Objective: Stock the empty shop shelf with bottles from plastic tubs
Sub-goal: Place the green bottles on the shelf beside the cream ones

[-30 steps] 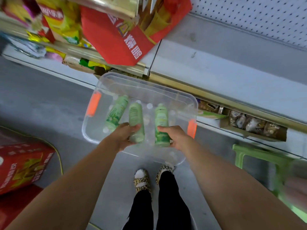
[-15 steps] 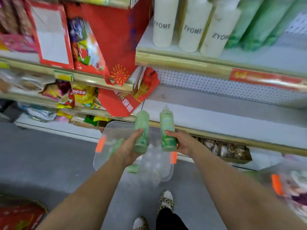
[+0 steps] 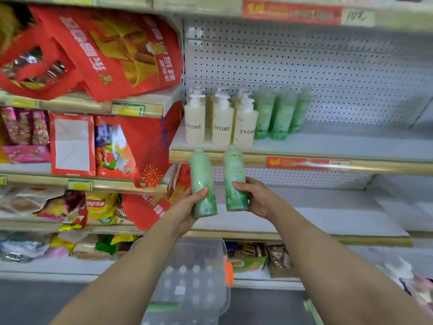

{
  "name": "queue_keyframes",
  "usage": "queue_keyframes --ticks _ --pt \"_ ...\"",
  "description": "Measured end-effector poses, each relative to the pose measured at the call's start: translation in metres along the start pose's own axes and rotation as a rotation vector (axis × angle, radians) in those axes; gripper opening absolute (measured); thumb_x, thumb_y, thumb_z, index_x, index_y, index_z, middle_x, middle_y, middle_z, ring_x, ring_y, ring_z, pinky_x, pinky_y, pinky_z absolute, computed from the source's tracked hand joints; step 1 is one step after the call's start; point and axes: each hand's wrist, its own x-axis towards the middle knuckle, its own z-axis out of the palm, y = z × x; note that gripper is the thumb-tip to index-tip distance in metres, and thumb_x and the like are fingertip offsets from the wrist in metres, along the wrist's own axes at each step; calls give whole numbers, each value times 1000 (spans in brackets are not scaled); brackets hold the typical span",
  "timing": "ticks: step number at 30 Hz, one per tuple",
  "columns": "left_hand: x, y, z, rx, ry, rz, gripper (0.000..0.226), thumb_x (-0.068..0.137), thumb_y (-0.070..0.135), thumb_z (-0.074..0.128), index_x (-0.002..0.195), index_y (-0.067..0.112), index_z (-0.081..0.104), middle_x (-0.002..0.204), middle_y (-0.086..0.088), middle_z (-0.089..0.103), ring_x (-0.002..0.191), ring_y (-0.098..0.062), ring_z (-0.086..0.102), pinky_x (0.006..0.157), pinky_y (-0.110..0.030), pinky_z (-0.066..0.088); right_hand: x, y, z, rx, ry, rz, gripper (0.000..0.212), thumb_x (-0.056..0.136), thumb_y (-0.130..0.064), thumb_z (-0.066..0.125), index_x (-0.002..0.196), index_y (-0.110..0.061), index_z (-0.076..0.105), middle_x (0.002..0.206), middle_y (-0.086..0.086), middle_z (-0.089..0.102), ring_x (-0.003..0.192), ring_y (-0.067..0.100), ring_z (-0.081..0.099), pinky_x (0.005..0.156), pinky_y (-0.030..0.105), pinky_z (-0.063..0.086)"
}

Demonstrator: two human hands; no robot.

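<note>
My left hand (image 3: 187,208) grips a green bottle (image 3: 202,181) upright by its lower half. Beside it, my right hand (image 3: 257,199) holds a second green bottle (image 3: 235,177), also upright. Both bottles are raised in front of the gold edge of the white shelf (image 3: 339,146). On that shelf stand cream pump bottles marked ZYOME (image 3: 221,123) at the left and several green bottles (image 3: 281,113) beside them; the shelf's right part is bare. The clear plastic tub (image 3: 199,277) with an orange latch lies on the floor below my arms.
Red gift bags (image 3: 105,55) and snack packets (image 3: 98,207) fill the shelves at the left. A lower white shelf (image 3: 328,219) runs behind my hands. Packaged goods (image 3: 269,254) sit on the bottom shelf. The grey floor (image 3: 35,301) lies at the lower left.
Both hands have lifted a green bottle each out of the tub and raised them to the height of the stocked shelf. My view has tilted up from the floor to the shelves.
</note>
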Motion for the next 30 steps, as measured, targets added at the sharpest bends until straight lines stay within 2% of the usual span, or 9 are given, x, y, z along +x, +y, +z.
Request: queue_keyframes --ticks 3,6,9,14,18,22,25,27,30 --pt "3 15 25 42 -87 61 61 79 18 74 136 14 54 125 -10 67 119 -27 62 98 -48 50 -6 -24 -9 4 -7 -62 49 81 -13 77 128 -10 61 124 13 68 117 31 62 90 55 56" --pt "10 27 57 36 -135 109 49 86 16 67 134 13 54 124 -11 67 116 -28 63 96 -51 51 -9 -47 -21 5 -15 -123 60 74 -14 82 129 -10 60 125 14 67 119 34 62 92 61 53" --pt "16 35 96 42 -175 126 37 92 23 62 127 13 60 115 -11 71 102 -23 70 89 -46 53 -11 -72 -37 19 -27 -177 65 70 -15 83 130 -8 59 126 16 67 119 37 62 96 63 50" --pt "48 32 147 133 -172 154 60 77 33 78 131 18 56 119 -11 70 110 -29 67 88 -48 55 -8 -121 -83 31 -18 -257 57 75 -11 77 129 -2 61 126 22 66 116 41 63 93 58 53" --pt "79 23 188 147 -177 181 57 74 28 78 126 18 59 116 -8 72 106 -27 69 85 -46 56 0 -161 -142 10 108 -335 54 75 -6 78 126 -6 62 126 18 66 113 34 64 75 44 58" --pt "116 14 220 159 -147 218 58 72 24 79 126 15 59 117 -7 71 106 -26 69 84 -46 56 17 -192 -200 -123 236 -390 54 76 -4 80 125 -12 60 117 6 70 108 23 66 81 37 52" --pt "140 7 237 127 -79 227 61 68 22 81 123 7 59 115 -14 71 104 -30 69 79 -46 58 35 -205 -234 -190 298 -399 60 73 -1 82 127 -10 57 113 5 69 103 21 66 75 30 52" --pt "155 4 245 120 -63 228 62 67 21 82 122 4 59 114 -17 70 104 -32 69 80 -48 57 50 -207 -250 -219 298 -401 63 72 1 83 127 -10 56 115 7 69 101 20 67 78 32 53" --pt "171 0 253 109 -26 251 74 62 25 91 125 5 56 118 -18 68 106 -34 68 88 -56 54 74 -207 -265 -274 276 -393 64 71 4 83 127 -10 56 112 6 68 101 21 66 93 43 54"
